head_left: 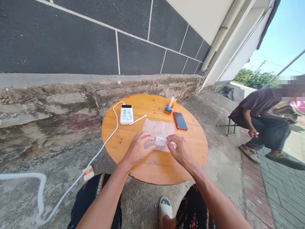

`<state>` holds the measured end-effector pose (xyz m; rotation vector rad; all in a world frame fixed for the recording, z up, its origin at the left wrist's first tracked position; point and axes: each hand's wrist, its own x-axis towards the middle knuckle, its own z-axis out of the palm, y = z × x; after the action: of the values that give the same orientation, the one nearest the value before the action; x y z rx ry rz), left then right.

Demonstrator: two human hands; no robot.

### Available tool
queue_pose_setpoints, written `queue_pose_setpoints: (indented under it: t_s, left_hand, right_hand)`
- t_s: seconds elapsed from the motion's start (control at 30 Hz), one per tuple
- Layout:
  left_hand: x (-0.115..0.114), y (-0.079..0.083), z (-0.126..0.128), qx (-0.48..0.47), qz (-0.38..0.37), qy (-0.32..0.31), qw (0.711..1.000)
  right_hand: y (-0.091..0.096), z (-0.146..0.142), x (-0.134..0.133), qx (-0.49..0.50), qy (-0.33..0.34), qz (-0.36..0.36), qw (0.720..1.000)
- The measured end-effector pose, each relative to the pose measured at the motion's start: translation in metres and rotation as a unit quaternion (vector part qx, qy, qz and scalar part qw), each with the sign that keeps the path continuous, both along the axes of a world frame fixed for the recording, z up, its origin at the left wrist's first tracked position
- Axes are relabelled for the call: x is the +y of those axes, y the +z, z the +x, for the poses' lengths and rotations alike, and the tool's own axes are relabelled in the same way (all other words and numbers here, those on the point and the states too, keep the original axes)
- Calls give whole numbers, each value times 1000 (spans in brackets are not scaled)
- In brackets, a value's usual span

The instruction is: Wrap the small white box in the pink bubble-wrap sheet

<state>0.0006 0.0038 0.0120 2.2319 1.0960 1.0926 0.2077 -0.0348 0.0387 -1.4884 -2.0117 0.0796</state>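
A small white box (160, 140) with red print lies on a sheet of pinkish, clear bubble wrap (158, 126) near the middle of the round wooden table. My left hand (141, 147) rests at the left side of the wrap, its fingers and thumb apart, the tips just left of the box. At the box's right end, my right hand (180, 150) has its thumb and forefinger curled close together at the edge. How firmly it grips there is hard to see.
On the table (152, 168) are a white power bank (126, 115) with a cable (116, 124), an orange tape dispenser (170, 105) and a red-edged phone (180, 121). A small box (88, 173) sits by my left knee. A tiled wall stands behind; a seated person (259, 117) is to the right.
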Motion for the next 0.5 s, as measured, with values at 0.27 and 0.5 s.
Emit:
queue_pose_setpoints:
  t_s: [0.27, 0.5]
  left_hand:
    - [2, 2, 19, -46, -23, 26, 998]
    - [-2, 6, 7, 33, -24, -71, 997]
  right_hand:
    - [6, 13, 16, 46, 10, -89, 995]
    - [21, 27, 34, 29, 114, -140, 983]
